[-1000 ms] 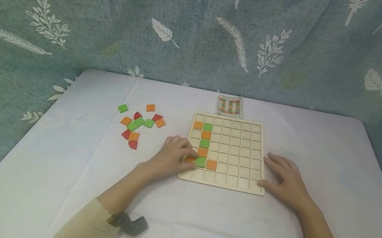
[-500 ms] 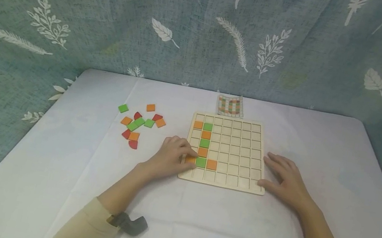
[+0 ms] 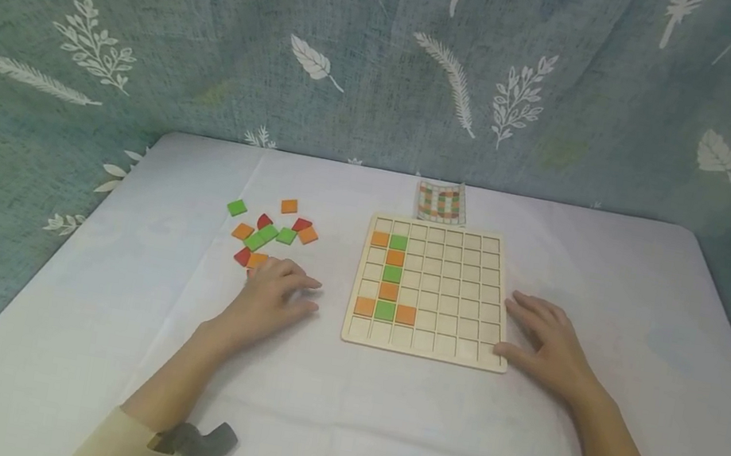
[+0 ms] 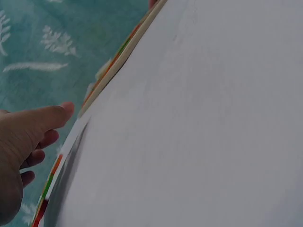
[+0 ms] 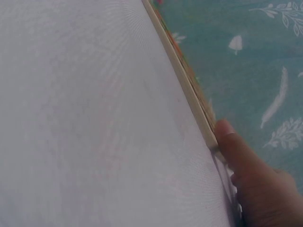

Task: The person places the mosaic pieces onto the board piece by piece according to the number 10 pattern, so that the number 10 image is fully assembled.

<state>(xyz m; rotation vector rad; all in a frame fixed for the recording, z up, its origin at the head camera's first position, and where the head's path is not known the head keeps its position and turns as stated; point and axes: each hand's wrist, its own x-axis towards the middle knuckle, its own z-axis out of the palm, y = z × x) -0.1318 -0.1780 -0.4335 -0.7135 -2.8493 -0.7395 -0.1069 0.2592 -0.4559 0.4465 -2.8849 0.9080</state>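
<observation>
A wooden grid board lies on the white table with orange and green square tiles in its left columns. An orange tile sits at the lower left beside a green tile. Left of the board, my left hand is above the cloth with fingers loosely bent and nothing between them. It partly covers the near end of a loose group of tiles, such as an orange square. My right hand rests at the board's right edge, thumb and fingers touching it; the right wrist view shows the thumb on the board's corner.
Several green, orange and red pieces lie scattered at left, among them a green square and a red quarter-round. A small printed pattern card stands behind the board. A leaf-patterned curtain hangs behind the table.
My left hand has left the board's lower-left corner and moved left to the loose tiles, uncovering the orange tile there. My right hand stays at the board's edge.
</observation>
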